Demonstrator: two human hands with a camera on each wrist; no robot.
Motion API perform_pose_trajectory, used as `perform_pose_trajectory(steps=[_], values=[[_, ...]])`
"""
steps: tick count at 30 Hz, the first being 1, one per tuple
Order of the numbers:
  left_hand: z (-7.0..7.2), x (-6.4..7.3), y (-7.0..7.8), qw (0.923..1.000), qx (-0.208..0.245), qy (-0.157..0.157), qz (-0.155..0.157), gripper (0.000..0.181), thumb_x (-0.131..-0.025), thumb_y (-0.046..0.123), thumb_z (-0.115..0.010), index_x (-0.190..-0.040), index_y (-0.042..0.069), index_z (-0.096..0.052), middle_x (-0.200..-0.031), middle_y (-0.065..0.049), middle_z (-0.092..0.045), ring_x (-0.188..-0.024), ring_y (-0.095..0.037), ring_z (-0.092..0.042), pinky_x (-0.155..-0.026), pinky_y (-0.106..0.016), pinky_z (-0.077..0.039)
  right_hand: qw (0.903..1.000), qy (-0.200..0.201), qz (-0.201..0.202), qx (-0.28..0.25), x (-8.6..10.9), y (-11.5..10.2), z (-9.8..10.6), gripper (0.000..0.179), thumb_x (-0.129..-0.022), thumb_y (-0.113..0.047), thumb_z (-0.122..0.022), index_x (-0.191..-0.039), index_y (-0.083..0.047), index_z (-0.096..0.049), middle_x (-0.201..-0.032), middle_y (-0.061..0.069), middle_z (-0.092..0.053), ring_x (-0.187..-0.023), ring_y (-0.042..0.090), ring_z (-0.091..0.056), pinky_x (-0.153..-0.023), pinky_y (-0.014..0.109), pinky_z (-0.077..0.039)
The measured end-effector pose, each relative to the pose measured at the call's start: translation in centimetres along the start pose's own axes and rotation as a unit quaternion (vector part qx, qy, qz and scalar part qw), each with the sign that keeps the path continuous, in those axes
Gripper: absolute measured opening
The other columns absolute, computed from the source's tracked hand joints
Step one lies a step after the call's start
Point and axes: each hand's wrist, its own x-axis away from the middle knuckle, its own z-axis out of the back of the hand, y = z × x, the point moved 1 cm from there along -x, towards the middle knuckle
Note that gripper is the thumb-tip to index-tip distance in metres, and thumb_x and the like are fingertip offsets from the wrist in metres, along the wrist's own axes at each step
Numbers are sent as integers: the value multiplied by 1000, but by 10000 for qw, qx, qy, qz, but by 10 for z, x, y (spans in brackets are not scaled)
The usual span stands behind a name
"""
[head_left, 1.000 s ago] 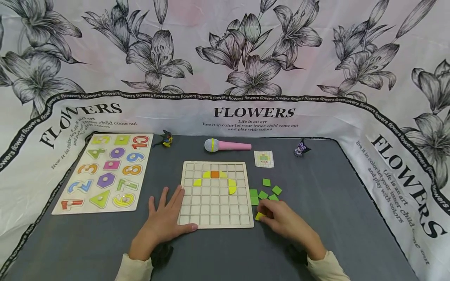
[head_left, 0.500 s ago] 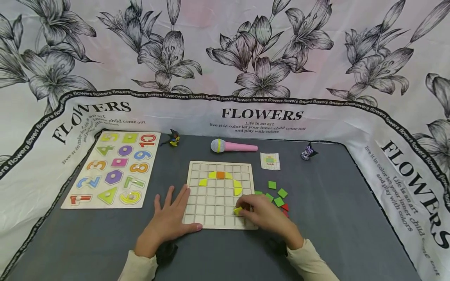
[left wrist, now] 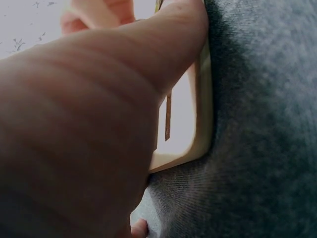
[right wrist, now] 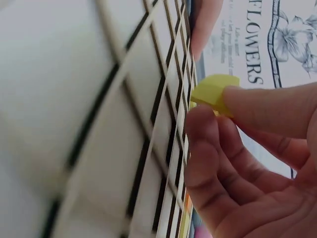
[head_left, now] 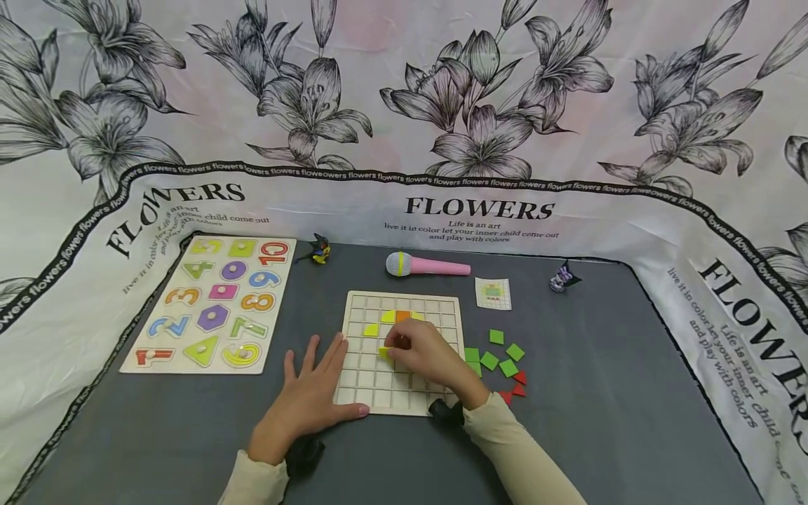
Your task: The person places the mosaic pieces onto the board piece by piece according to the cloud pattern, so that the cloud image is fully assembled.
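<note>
My right hand (head_left: 424, 353) pinches a yellow quarter-round tile (right wrist: 214, 92) between thumb and fingers, just over the left part of a wooden grid board (head_left: 372, 400). Spread along the board's left edge, my left hand (head_left: 312, 393) rests with straight fingers, its thumb lying at the lower left corner. Set in the upper rows of the board are an orange square tile (head_left: 402, 316) and yellow tiles (head_left: 371, 330). The right hand and forearm hide the board's right middle cells. In the left wrist view the left thumb (left wrist: 163, 44) lies across the board's corner.
Loose green square tiles (head_left: 489, 360) and several red triangle tiles (head_left: 519, 390) lie right of the board. Behind it are a pink toy microphone (head_left: 435, 266), a small pattern card (head_left: 493, 294) and two small figures (head_left: 320, 250). A number-and-shape puzzle board (head_left: 211, 317) lies at left.
My right hand has carried the yellow tile from beside the loose tiles leftward across the grid board. The left hand stays at the board's edge. The head view has shifted slightly.
</note>
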Motion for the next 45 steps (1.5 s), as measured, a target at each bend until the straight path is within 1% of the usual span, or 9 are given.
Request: perform_pose_trajectory(steps=[4, 8, 16, 19, 24, 27, 32, 39, 45], values=[[-1, -1, 3, 9999, -38, 61, -86, 118, -86, 65, -82, -169, 1, -27, -176, -17, -22, -159, -54, -6, -115, -82, 3, 9999, 73, -133, 38, -15, -3, -6, 5, -98, -3, -75, -94, -6, -76, -86, -3, -65, -77, 12, -57, -71, 30, -49], [-2, -1, 5, 9999, -30, 59, -136, 119, -86, 66, -82, -169, 1, -27, -176, -17, -22, -160, -54, -7, -115, -82, 3, 9997, 29, -170, 192, -23, -3, -10, 6, -97, -1, -75, -94, -5, -76, -86, -2, -68, -78, 13, -58, -73, 29, -51], [-2, -4, 8, 9999, -60, 41, -140, 120, -85, 67, -82, -170, 2, -26, -177, -15, -22, -160, -53, -6, -116, -82, 3, 9964, -24, -193, 824, -28, -6, -10, 10, -96, 0, -75, -90, -7, -74, -81, -1, -64, -73, 14, -56, -69, 31, -50], [-2, -4, 8, 9999, -78, 6, -120, 120, -85, 67, -82, -170, 2, -26, -177, -15, -21, -160, -53, -6, -116, -82, 3, 9952, -31, -108, 976, -29, -5, -11, 13, -96, 1, -75, -88, -8, -72, -79, -1, -63, -72, 13, -55, -67, 31, -49], [-2, -5, 5, 10000, -74, 9, -66, 120, -85, 67, -82, -170, 2, -26, -177, -16, -21, -160, -53, -5, -116, -81, 4, 9959, 14, 17, 901, -32, -5, -12, 16, -96, 2, -75, -85, -9, -70, -77, -2, -60, -70, 13, -54, -66, 31, -48], [-1, -2, 2, 10000, -41, -2, -16, 120, -85, 66, -83, -170, 2, -26, -177, -16, -20, -160, -53, -4, -115, -81, 5, 9965, -40, 3, 834, -35, -5, -16, 18, -96, 2, -75, -84, -10, -69, -76, -2, -59, -70, 12, -53, -66, 31, -47], [-2, 2, -1, 10000, 33, -15, -41, 120, -86, 66, -82, -170, 2, -26, -177, -16, -21, -160, -53, -3, -115, -82, 5, 9963, -128, -156, 832, -37, -9, -20, 18, -96, 3, -75, -83, -9, -69, -75, -3, -59, -69, 12, -53, -64, 30, -46], [0, 3, -2, 9999, 3, 108, -73, 119, -86, 67, -81, -169, 1, -27, -176, -17, -21, -159, -54, -6, -115, -82, 4, 9958, 3, -364, 840, -38, -11, -21, 18, -96, 0, -74, -82, -10, -70, -73, -4, -59, -67, 12, -54, -63, 28, -46], [0, 2, 1, 9999, 55, 60, -91, 119, -86, 67, -81, -169, 1, -27, -176, -17, -21, -160, -54, -5, -115, -82, 4, 9951, 119, -551, 817, -35, -11, -19, 19, -96, 0, -75, -81, -10, -71, -72, -4, -59, -67, 12, -54, -63, 29, -47]])
